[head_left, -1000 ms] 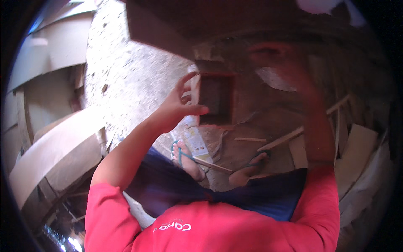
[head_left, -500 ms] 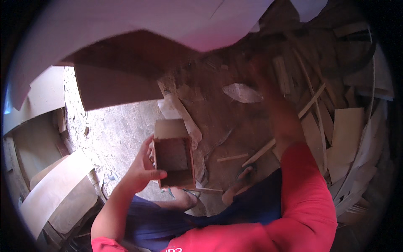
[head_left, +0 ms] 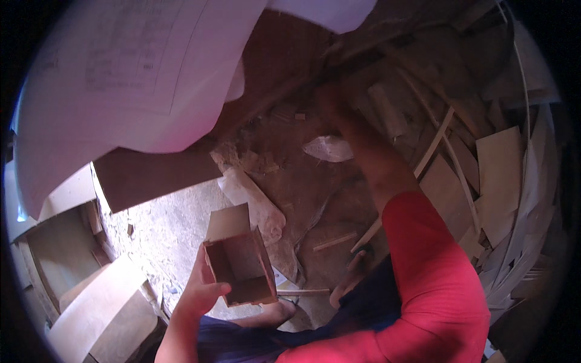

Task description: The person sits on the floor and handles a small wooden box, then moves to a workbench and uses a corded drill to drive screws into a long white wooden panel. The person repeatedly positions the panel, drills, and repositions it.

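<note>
My left hand (head_left: 206, 288) grips the left side of a small open wooden box (head_left: 250, 290), the thumb pressing on its near left edge. The box's hollow faces up toward me, and a pale panel rises past its far end. My right arm reaches far forward into the shadow under a workbench-like surface. There my right hand (head_left: 331, 95) is dark and blurred, so its fingers and anything in them cannot be made out. A clear plastic bag (head_left: 328, 149) lies on the floor beside the right forearm.
Large paper sheets (head_left: 139, 78) hang at the upper left, above a brown board (head_left: 157, 175). Thin wooden strips and offcuts (head_left: 499, 175) are heaped at the right. Curved panels (head_left: 100, 302) lean at the lower left. A pale crumpled wrapper (head_left: 254, 202) lies beyond the box.
The view has shifted, and the paper sheets now hang lower on the left. The box in my left hand sits lower and tilts more. My right arm remains stretched forward.
</note>
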Demonstrator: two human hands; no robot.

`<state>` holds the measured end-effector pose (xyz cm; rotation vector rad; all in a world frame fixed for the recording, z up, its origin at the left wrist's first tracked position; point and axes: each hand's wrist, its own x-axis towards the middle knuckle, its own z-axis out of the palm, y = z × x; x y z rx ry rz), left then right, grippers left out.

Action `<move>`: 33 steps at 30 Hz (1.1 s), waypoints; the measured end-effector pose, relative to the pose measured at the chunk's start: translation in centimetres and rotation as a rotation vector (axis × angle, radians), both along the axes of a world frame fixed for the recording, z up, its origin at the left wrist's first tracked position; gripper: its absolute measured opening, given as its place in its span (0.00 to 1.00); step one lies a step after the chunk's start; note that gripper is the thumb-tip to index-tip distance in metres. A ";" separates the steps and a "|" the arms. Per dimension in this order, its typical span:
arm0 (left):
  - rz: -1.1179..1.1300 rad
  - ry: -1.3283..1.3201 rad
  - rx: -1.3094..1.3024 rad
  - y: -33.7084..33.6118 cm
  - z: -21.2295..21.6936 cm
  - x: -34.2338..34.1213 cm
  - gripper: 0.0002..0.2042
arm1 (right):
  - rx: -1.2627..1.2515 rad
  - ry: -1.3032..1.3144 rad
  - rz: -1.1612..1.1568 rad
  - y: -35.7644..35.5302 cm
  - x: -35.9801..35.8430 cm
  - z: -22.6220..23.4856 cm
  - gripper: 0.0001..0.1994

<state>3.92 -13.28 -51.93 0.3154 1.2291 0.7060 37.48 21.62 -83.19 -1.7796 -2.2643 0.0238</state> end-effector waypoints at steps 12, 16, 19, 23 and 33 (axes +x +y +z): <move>-0.073 -0.168 0.137 1.1 -0.6 -1.3 0.60 | -0.123 0.340 0.241 -8.1 0.8 4.5 0.10; -0.101 -0.222 0.164 1.8 -2.1 -1.5 0.60 | 0.023 0.517 0.183 -12.4 4.5 12.2 0.16; -0.117 -0.264 0.185 2.4 -2.9 -1.4 0.59 | 0.315 0.571 -0.081 -12.6 7.7 21.4 0.12; -0.132 -0.269 0.205 2.9 -3.6 -1.0 0.58 | 0.691 0.755 -0.113 -6.4 8.0 39.0 0.07; -0.139 -0.223 0.242 3.8 -2.4 -1.0 0.58 | 0.684 0.381 -0.092 8.9 8.1 50.4 0.19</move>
